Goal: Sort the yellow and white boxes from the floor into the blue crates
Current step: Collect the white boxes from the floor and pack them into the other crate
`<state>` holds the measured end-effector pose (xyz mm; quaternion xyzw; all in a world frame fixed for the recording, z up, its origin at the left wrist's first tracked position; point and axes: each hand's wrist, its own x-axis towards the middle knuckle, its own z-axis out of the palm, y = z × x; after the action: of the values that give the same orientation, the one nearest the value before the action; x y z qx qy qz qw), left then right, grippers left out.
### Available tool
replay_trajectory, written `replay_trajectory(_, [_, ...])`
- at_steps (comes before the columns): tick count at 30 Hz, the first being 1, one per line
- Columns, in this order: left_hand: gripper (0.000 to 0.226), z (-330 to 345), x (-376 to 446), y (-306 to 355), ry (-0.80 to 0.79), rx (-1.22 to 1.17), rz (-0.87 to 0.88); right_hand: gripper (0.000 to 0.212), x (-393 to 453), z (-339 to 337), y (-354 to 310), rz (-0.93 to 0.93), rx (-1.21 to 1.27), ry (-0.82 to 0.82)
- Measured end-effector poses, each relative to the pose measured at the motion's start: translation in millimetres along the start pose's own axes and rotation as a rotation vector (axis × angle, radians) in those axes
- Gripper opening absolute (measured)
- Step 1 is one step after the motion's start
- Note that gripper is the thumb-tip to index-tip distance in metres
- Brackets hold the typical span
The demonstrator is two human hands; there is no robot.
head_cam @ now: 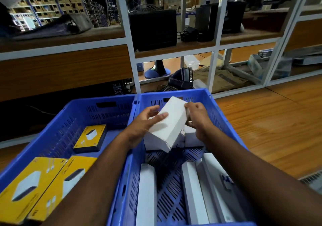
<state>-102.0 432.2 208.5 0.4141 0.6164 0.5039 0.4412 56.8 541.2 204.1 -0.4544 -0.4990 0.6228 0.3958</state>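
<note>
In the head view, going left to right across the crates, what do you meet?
Left crate with yellow boxes → left hand → white box held over the right crate → right hand → wooden floor.

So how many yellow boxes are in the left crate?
3. One lies near the middle of the left crate, at; two lie side by side at the near end, and. The arm may hide more.
</note>
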Motion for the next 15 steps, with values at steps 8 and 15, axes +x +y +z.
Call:
replay_trajectory(8, [0.092, -4, 10, -10, 0.073, -0.181, 0.014, 0.01, 8, -8, -3, -0.037, 0.225, 0.219])
replay_trajectory(15, [0.061, -1, 17, -9, 0.36, -0.445, 0.107, 0.05, 6, -10, 4, 0.152, 0.172, -0.045])
